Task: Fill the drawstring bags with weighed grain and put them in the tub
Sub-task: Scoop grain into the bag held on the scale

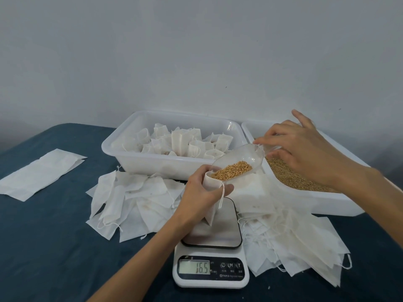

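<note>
Across the lower frame, dark tabletop (54, 236) carries all. Tub (130, 162) of filled bags at centre; grain tray (327, 203) at right. Scale (211, 271) at lower centre reads 16.5. Left hand (202, 192) fingers curl round the open bag (210, 186) standing on the scale. Right hand (305, 153) fingers pinch the scoop (237, 164), tilted into the bag mouth. Advice: pour slowly, keep mouth wide, lighten the grip before reading.

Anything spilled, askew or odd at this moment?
No spilled grain shows. The empty bags lie in loose, overlapping heaps on both sides of the scale, some hanging over its platform edge, which could affect the reading.
</note>
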The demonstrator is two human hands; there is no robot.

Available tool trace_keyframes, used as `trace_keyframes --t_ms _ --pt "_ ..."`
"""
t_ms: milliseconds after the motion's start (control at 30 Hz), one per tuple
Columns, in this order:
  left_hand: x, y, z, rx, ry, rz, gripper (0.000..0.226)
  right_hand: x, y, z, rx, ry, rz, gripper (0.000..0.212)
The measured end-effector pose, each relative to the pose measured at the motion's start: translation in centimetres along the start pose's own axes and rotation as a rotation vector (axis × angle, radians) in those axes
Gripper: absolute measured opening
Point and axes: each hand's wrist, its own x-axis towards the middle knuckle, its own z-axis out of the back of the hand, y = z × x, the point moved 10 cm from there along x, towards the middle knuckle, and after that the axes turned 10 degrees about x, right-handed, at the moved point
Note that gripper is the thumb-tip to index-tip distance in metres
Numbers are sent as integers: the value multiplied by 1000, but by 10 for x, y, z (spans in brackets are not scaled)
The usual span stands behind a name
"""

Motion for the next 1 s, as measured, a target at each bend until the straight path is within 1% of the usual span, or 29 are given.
trace_keyframes --t_ms 267,467,1000 --pt "0 0 -2 2 -3 4 38 0 1 -1 -9 18 -16 36" --pt "0 1 -2 -4 1 2 43 0 3 1 -20 1 -4 36" --pt "-1 2 -1 7 -1 20 44 0 3 -1 -11 -9 1 36"
